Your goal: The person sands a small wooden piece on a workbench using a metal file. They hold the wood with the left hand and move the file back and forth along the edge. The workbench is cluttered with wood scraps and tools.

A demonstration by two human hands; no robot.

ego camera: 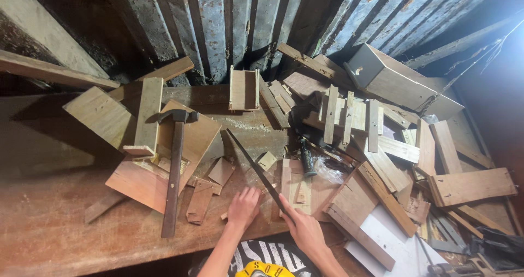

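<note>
The right hand (305,229) is clamped on the near end of a long dark blade (255,170), its tip angled away across the worktop (49,222). The left hand (243,206) lies flat, fingers spread, on small wood offcuts (204,192). No cut shows yet. A hammer (174,168) and heaped boards (382,157) crowd both sides.

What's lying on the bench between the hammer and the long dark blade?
In the head view, loose wood offcuts lie between the hammer and the blade.
</note>
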